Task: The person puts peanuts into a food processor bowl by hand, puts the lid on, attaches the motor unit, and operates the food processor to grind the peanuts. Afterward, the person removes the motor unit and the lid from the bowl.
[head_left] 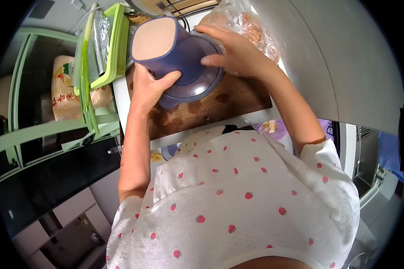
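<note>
Your board (211, 112) has its near edge just ahead of your shirt (238, 193), with blotched wood showing between that edge and the blue appliance (186, 58) over its far left part; the green basket (117, 49) limits your left side, the bag (252, 32) lies just beyond your right hand (235, 54); that hand is spread beside the flange, contact unclear; your left hand (149, 87) grasps the appliance's side, thumb across it, fingers mostly hidden

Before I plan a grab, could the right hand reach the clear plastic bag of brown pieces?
Likely yes: the right hand is by the blue round-rimmed object, close to the bag, with nothing visible between.
</note>
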Available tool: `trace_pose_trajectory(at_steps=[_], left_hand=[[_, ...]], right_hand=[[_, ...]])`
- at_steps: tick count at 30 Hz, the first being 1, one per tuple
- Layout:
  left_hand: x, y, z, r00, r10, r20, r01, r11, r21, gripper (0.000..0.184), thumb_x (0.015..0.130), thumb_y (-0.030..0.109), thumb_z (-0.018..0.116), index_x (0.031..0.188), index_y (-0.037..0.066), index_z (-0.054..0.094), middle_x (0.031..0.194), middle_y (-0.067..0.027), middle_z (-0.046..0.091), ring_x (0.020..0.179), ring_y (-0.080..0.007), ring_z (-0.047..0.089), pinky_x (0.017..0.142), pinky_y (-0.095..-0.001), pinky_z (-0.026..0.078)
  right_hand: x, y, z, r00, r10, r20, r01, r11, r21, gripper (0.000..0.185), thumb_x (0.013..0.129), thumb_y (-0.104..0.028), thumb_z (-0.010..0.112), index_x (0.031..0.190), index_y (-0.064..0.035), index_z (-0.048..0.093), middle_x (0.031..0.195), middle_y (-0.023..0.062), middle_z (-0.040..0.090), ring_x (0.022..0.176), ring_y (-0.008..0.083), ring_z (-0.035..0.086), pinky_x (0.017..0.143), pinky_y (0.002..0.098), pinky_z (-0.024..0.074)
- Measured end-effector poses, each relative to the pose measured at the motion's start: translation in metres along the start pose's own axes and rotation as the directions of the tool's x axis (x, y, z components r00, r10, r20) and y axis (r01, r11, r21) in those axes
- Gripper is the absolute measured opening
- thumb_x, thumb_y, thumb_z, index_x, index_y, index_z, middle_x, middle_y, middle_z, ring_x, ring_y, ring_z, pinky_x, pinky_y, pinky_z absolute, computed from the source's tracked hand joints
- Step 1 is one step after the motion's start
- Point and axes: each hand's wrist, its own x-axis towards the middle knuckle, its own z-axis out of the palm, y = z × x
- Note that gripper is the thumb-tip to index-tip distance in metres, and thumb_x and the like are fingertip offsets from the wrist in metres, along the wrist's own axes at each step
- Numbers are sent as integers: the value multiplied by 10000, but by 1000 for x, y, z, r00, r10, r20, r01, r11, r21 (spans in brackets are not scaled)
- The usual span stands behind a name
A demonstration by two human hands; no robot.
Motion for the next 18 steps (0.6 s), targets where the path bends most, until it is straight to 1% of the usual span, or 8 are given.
trace_pose_trajectory(at_steps=[1, 3, 5, 8, 11, 14, 16, 18], left_hand=[[-4, 1, 7, 998, 33, -62, -39, 996, -86, 879, 555, 268, 841, 1257, 20, 375, 1179, -143, 515, 1081, -231, 515, 935, -345, 411], [-6, -1, 12, 989, 63, -135, -87, 981, -176, 990, 552, 287, 848, 1329, 32, 291, 1252, -166, 466, 1147, -250, 478, 970, -354, 388], [-3, -6, 12, 976, 75, -203, -55, 994, 99, 965, 551, 286, 854, 1313, 25, 323, 1232, -149, 486, 1132, -248, 491, 976, -356, 389], [11, -6, -6, 1000, -6, 3, 6, 999, -37, 998, 538, 269, 859, 1341, 41, 311, 1253, -121, 482, 1157, -231, 477, 994, -358, 376], [17, -2, -11, 988, -22, 152, 33, 997, -69, 1009, 538, 238, 857, 1364, 62, 305, 1272, -101, 480, 1186, -213, 452, 1012, -351, 358], [15, -12, -14, 986, -6, 165, 19, 997, -79, 985, 543, 197, 849, 1359, 54, 315, 1270, -98, 480, 1188, -208, 447, 1020, -346, 348], [13, -20, -18, 984, -44, 175, 66, 991, -119, 965, 546, 164, 839, 1353, 42, 322, 1274, -96, 477, 1186, -203, 447, 1023, -345, 346], [16, -22, -21, 981, -60, 185, 84, 988, -127, 955, 548, 161, 836, 1347, 37, 327, 1274, -94, 478, 1183, -202, 449, 1019, -345, 350]], right_hand=[[2, -9, 0, 993, 38, 112, -59, 979, 196, 617, 744, -176, 732, 1293, -63, 473, 1228, 152, 534, 1104, 279, 526, 925, 344, 417], [11, -6, 11, 993, -68, 92, 54, 988, 148, 644, 722, -174, 748, 1289, -56, 467, 1226, 156, 535, 1116, 296, 518, 928, 351, 416], [9, -5, 20, 982, -173, 81, 165, 981, 102, 671, 700, -172, 763, 1286, -50, 460, 1225, 160, 535, 1127, 314, 510, 931, 357, 414], [-9, -12, 31, 983, -172, -58, 151, 952, -266, 705, 660, -189, 788, 1269, -44, 462, 1226, 163, 528, 1152, 330, 491, 939, 374, 409], [-22, -8, 47, 978, -13, -207, -19, 988, -152, 627, 612, -265, 809, 1120, -45, 515, 1046, 152, 568, 1077, 334, 511, 889, 417, 410], [-20, -11, 44, 953, -130, -272, 52, 960, -276, 677, 609, -278, 812, 1155, -29, 498, 1080, 163, 556, 1077, 355, 507, 899, 415, 405], [-4, -27, 29, 948, -130, -290, 130, 991, -19, 740, 609, -278, 813, 1221, -36, 476, 1141, 170, 547, 1101, 353, 498, 918, 413, 403], [12, -37, 25, 961, -176, -216, 181, 983, 7, 756, 615, -262, 809, 1250, -41, 463, 1161, 172, 546, 1108, 351, 499, 925, 401, 405]])
